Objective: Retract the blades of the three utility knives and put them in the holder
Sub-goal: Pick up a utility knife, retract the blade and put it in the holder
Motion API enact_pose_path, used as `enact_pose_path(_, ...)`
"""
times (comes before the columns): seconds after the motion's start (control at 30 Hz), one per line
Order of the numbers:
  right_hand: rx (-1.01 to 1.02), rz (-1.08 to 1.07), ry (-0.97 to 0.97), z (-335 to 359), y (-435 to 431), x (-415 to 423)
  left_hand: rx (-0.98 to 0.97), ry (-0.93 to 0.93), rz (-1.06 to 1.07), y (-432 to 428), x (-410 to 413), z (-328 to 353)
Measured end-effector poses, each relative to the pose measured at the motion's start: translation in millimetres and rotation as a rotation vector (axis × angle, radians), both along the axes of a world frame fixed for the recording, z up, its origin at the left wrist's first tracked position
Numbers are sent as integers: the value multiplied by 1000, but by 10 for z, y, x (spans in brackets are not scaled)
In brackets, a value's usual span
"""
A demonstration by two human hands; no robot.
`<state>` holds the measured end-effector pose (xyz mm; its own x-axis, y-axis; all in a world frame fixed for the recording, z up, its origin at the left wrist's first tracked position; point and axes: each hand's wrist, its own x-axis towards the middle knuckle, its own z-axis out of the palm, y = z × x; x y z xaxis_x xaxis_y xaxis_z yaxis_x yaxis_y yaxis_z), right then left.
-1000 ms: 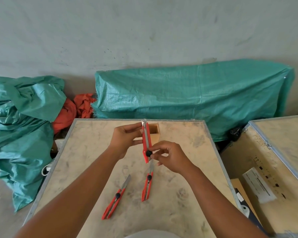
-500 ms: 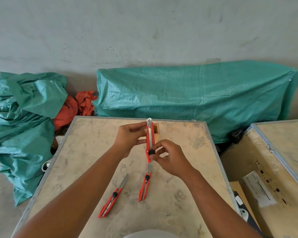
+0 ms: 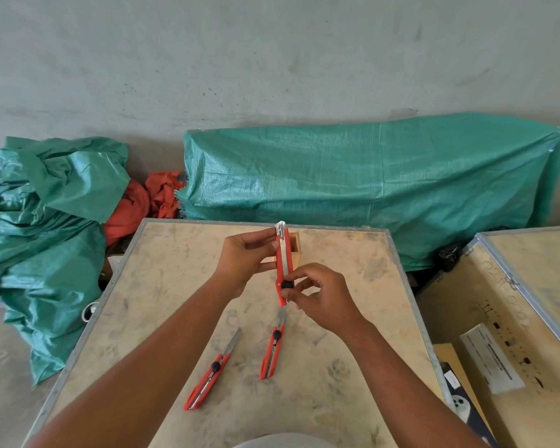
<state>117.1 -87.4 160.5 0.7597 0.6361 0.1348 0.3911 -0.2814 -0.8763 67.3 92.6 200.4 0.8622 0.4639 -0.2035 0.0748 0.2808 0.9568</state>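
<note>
A person holds a red utility knife between both hands above a scuffed plywood surface edged in metal. The left hand pinches the upper part of the handle from the left side, fingertips closed on it just below the metal tip, while the right hand grips the lower end, thumb and forefinger closed around the black slider knob. The held knife stands nearly upright in the view, its long axis running away from the person, with only a short stub of metal showing at the far, upper end. Directly behind it, partly hidden by the knife and the left hand, sits a small open-topped wooden holder near the far edge of the surface. Two more red utility knives lie flat on the surface nearer the person, below the hands and apart from them: the left-hand knife lies diagonally, its extended blade pointing away and to the right, and the middle knife lies almost straight, its blade pointing away toward the right hand. Green tarpaulin covers a bulky shape against the wall beyond, and a second plywood crate stands to the right.
</note>
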Motion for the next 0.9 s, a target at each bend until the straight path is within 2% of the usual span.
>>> enact_pose_path(0.13,10,-57,58,-25,7,-15,83,-24,-15,-52,10,-22)
enact_pose_path(0.43,78,-15,162,5,-27,25,154,35,-11,-2,76,-121)
enact_pose_path(0.7,-4,-82,242,-21,44,253,244,70,-63,-19,277,-159)
enact_pose_path(0.9,10,-133,263,-29,175,620,224,59,-112,76,555,-90)
